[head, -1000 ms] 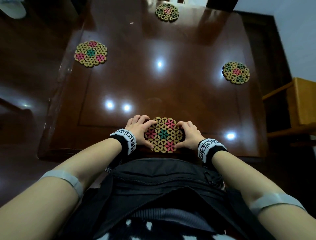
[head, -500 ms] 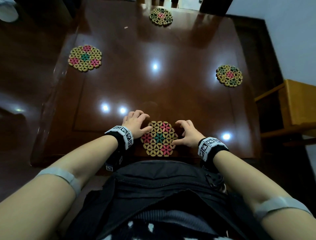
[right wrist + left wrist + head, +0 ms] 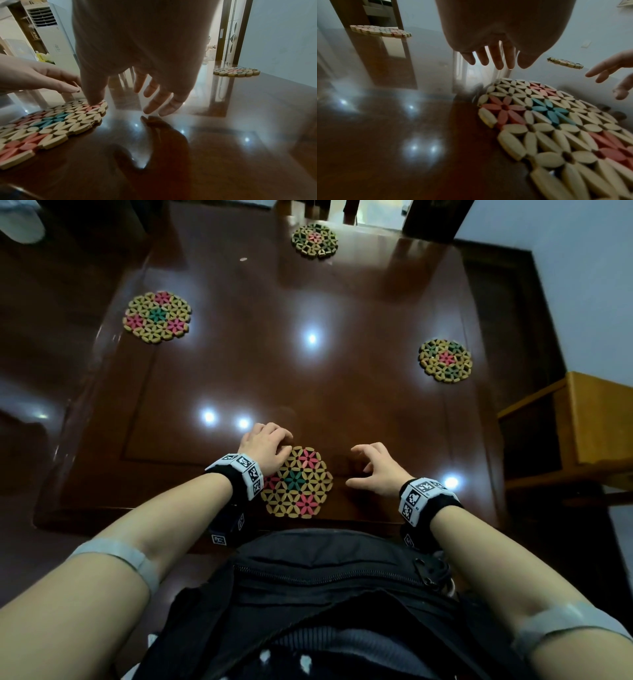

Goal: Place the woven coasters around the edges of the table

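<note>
Coaster [image 3: 296, 482] at near table [image 3: 376, 412] edge | hands [image 3: 265, 447] off, flanking

4 coasters lie on the surface [image 3: 342, 392]: near coaster [image 3: 296, 482] at the front edge, left coaster [image 3: 157, 317], far coaster [image 3: 314, 240], right coaster [image 3: 445, 360].

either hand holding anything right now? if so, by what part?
Nothing is held. The near coaster lies flat on the table; the left hand hovers at its far-left edge, the right hand is clear of it.

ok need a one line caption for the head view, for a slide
Four woven coasters sit at the table edges; both hands, left and right, hover open beside the nearest coaster.
</note>
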### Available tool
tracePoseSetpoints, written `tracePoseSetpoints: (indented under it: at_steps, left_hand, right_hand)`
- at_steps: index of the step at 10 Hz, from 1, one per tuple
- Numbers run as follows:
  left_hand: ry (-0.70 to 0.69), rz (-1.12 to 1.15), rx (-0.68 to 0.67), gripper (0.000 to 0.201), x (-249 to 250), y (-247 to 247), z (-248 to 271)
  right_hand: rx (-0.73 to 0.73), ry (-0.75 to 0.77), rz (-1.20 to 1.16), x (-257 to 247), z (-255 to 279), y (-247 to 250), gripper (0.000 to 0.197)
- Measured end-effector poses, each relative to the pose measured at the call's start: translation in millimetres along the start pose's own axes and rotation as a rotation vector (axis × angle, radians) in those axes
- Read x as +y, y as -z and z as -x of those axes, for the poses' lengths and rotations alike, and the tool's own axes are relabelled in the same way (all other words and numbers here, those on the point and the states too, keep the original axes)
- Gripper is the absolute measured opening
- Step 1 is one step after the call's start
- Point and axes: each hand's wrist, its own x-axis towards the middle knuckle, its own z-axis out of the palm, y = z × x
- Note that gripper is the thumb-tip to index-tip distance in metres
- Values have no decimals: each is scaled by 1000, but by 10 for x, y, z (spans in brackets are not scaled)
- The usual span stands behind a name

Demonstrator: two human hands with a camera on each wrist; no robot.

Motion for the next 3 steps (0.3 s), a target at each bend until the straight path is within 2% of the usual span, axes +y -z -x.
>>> tracePoseSetpoints:
  at_steps: [1,2,3]
  left_hand:
    - [22,0,34,31,180,-52,-32]
    - [49,1,54,33,478,-112,-34]
    - [86,15,69,33,760,-228,-46]
  right_hand:
    - [29,75,-8,111,75,173,64]
    - [120,186,-20,151,257,503,47]
    - [275,344,-130,123,527,955,28]
